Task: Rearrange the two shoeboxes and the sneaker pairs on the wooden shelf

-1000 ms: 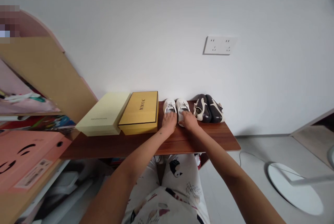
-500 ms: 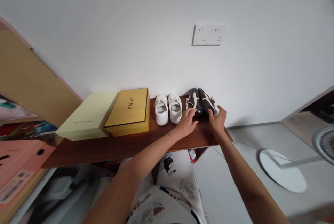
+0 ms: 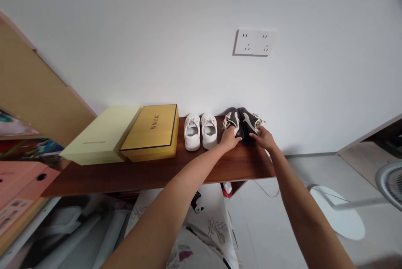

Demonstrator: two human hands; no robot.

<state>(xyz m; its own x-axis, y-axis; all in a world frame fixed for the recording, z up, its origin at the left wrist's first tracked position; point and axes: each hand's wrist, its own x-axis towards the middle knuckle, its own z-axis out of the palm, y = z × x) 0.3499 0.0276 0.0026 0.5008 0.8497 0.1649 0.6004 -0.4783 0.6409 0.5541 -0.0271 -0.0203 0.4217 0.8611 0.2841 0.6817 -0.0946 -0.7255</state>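
Two dark brown sneakers with cream stripes and laces stand side by side at the right end of a brown wooden shelf (image 3: 188,172). My left hand (image 3: 230,138) grips the heel of the left dark sneaker (image 3: 231,117), its fingers partly inside the opening. The heel of the right dark sneaker (image 3: 249,121) is pinched by my right hand (image 3: 264,137), thumb outside and fingers at the opening. To their left is a pair of white sneakers, the left white sneaker (image 3: 192,138) and the right white sneaker (image 3: 209,137), toes toward the wall.
A yellow shoebox (image 3: 150,131) and a pale cream box (image 3: 103,135) lie on the shelf's left part. A pink box (image 3: 21,189) is at far left. White sockets (image 3: 255,43) are on the wall. A white round fan base (image 3: 341,214) stands on the floor at right.
Both hands have moved onto the dark sneakers and closed on their heels. The right sneaker's laced side has turned more into view. The camera view has shifted slightly.
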